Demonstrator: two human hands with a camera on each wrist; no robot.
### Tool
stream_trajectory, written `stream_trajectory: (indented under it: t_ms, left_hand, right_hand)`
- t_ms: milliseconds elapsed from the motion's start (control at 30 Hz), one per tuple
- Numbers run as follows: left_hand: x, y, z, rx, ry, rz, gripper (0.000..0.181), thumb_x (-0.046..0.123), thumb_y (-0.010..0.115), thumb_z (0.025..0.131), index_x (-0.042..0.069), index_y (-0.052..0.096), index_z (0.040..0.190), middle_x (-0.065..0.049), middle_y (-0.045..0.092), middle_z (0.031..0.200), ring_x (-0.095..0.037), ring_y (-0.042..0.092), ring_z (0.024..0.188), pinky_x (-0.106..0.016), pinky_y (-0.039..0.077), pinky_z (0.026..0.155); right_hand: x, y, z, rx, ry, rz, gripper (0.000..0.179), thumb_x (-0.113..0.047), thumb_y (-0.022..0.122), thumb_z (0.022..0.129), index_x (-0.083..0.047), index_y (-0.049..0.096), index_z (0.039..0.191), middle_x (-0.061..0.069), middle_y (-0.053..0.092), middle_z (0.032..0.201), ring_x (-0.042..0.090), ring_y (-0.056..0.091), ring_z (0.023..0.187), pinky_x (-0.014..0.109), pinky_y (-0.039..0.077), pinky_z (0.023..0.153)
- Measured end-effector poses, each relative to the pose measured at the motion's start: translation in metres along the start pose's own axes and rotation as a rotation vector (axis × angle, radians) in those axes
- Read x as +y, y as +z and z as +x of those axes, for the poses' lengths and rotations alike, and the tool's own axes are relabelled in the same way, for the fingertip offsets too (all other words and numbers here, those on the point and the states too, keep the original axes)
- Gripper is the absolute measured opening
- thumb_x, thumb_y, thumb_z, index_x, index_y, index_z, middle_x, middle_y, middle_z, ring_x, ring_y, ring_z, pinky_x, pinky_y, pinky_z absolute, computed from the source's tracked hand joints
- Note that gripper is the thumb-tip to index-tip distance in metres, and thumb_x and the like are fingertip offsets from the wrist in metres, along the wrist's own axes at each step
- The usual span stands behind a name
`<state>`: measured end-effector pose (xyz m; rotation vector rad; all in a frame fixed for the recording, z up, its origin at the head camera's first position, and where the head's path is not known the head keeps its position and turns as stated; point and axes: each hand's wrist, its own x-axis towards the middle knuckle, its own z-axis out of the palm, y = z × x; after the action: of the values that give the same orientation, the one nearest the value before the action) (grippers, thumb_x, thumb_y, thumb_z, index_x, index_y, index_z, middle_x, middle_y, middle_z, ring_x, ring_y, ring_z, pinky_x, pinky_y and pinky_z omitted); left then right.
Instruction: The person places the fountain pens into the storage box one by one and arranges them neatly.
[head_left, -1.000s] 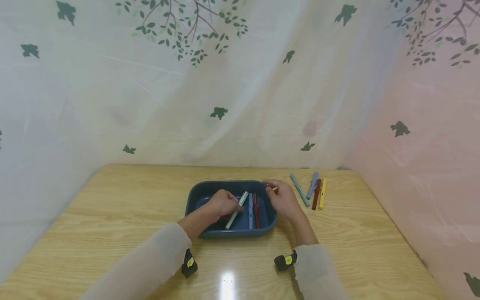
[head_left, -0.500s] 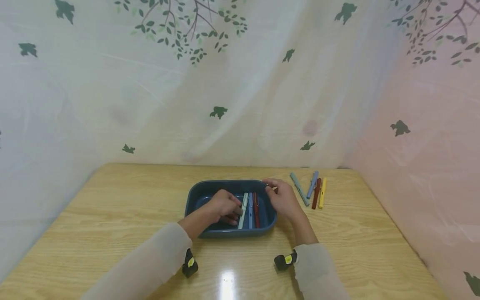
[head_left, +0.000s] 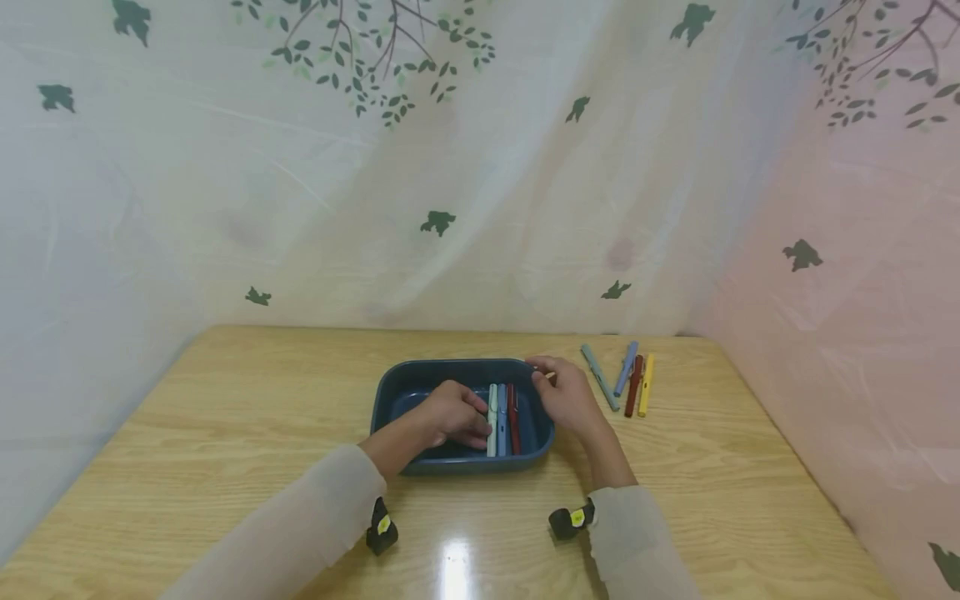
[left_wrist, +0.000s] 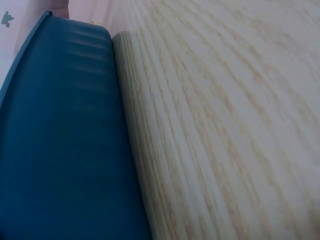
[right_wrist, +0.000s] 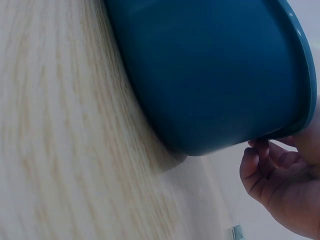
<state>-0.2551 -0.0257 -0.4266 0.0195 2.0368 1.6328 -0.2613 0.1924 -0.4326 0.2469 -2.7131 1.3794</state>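
A dark blue plastic box (head_left: 472,467) stands on the table. In its right half, three pens lie side by side: pale green (head_left: 492,417), light blue (head_left: 502,417) and dark red (head_left: 513,421). My left hand (head_left: 453,414) reaches into the box, its fingertips against the left side of the pale green pen. My right hand (head_left: 566,396) grips the rim at the far right corner, the fingers curled there in the right wrist view. Only the box's outer wall (left_wrist: 65,130) and the table show in the left wrist view; the left hand is out of that picture.
Right of the box, several pens lie on the wooden table (head_left: 262,400): a grey-green one (head_left: 600,377), a blue one (head_left: 626,369), a dark red one (head_left: 633,387) and a yellow one (head_left: 647,386). A printed cloth (head_left: 337,208) hangs behind the table.
The pale green pen, slanted in the left fingers before, has straightened and moved right against the light blue pen. The left hand shifted slightly right with it. The right hand stayed at the rim.
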Motion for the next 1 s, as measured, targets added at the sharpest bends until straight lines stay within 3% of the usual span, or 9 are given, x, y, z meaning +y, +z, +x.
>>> stream_trajectory:
  t_ms: [433, 667, 1000]
  left_hand:
    - [0.001, -0.002, -0.001, -0.035, 0.008, -0.042, 0.035, -0.018, 0.071, 0.084, -0.013, 0.059, 0.117, -0.023, 0.066, 0.095, -0.026, 0.074, 0.071, -0.037, 0.063, 0.07]
    - [0.005, -0.016, -0.006, -0.037, 0.018, -0.078, 0.039, -0.014, 0.068, 0.088, -0.012, 0.057, 0.126, -0.024, 0.068, 0.101, -0.027, 0.074, 0.082, -0.038, 0.063, 0.074]
    - [0.011, -0.039, -0.012, -0.048, 0.082, -0.14, 0.045, -0.012, 0.063, 0.093, -0.017, 0.048, 0.135, -0.032, 0.066, 0.112, -0.037, 0.072, 0.097, -0.039, 0.062, 0.078]
  right_hand:
    - [0.001, 0.001, 0.001, -0.003, 0.006, -0.007, 0.031, -0.01, 0.055, 0.106, -0.008, 0.066, 0.135, 0.014, 0.066, 0.119, 0.026, 0.064, 0.094, 0.037, 0.056, 0.073]
    - [-0.001, 0.0, 0.0, 0.0, 0.007, -0.013, 0.031, -0.011, 0.054, 0.106, -0.008, 0.066, 0.135, 0.015, 0.065, 0.12, 0.028, 0.064, 0.096, 0.038, 0.056, 0.074]
    - [-0.001, 0.001, -0.001, 0.001, 0.015, -0.003, 0.032, -0.011, 0.054, 0.106, -0.007, 0.065, 0.136, 0.014, 0.065, 0.121, 0.027, 0.063, 0.096, 0.037, 0.056, 0.073]
